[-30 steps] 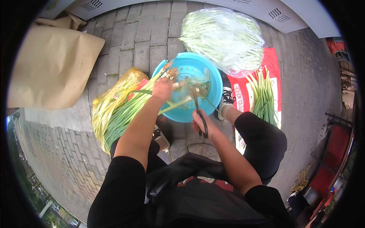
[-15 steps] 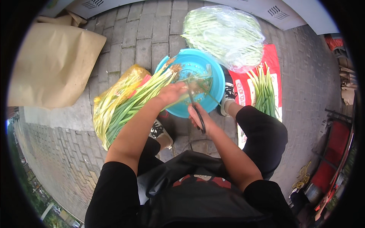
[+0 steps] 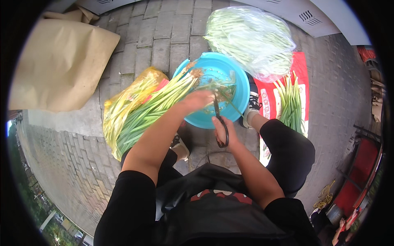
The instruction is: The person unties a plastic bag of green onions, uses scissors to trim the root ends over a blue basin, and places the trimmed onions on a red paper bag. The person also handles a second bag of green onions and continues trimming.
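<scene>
Scissors with black handles (image 3: pixel 223 138) are in my right hand (image 3: pixel 225 128), my fingers wrapped round the handles. Their blades point away from me, over the near part of a light-blue plastic basin (image 3: pixel 245 93). Close against the blades is my left hand (image 3: pixel 199 100), its fingers drawn together and smeared by motion, so what they hold cannot be made out. Under my left forearm lies a heap of scallions (image 3: pixel 141 122), root ends resting over the basin's left rim. Inside the basin are green and brown trimmings (image 3: pixel 225 91) and small pale bits.
A yellow plastic bag (image 3: pixel 132 95) lies beside the scallions. A clear bag of long green beans (image 3: pixel 250 41) sits behind the basin. More scallions (image 3: pixel 290 105) rest on a red and white sheet (image 3: pixel 301 67) at right. Brown paper (image 3: pixel 61 65) covers the far left.
The whole view has shifted slightly, so things sit farther right. My left hand stays blurred at the scissors blades. Another person's arm now shows at the lower right edge.
</scene>
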`<state>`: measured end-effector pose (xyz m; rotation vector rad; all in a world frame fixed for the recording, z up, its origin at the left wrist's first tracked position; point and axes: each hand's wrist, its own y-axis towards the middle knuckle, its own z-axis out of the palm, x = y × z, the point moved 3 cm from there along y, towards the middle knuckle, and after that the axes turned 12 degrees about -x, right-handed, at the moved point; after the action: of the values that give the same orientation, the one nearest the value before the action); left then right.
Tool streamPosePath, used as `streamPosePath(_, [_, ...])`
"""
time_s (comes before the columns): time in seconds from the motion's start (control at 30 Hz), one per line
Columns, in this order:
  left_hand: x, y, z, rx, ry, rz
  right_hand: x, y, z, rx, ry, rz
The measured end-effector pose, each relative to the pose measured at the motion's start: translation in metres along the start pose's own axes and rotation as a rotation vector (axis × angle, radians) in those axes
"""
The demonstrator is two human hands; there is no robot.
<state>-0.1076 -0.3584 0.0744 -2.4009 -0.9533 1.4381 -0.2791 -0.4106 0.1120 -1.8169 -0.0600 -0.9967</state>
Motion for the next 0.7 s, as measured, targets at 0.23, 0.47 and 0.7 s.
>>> streamPosePath(0.23, [0.032, 0.019, -0.024, -0.784, 0.34, -0.067, -0.012, 0.02, -0.017, -0.041, 0.244, 0.059])
streamPosePath(0.47, [0.054, 0.036, -0.014, -0.56, 0.536, -0.254, -0.012, 0.018, -0.022, 0.105, -0.045, -0.176])
streamPosePath(0.7, [0.072, 0.023, -0.039, -0.331, -0.322, -0.271, 0.012, 0.012, -0.02, 0.215, -0.154, -0.114])
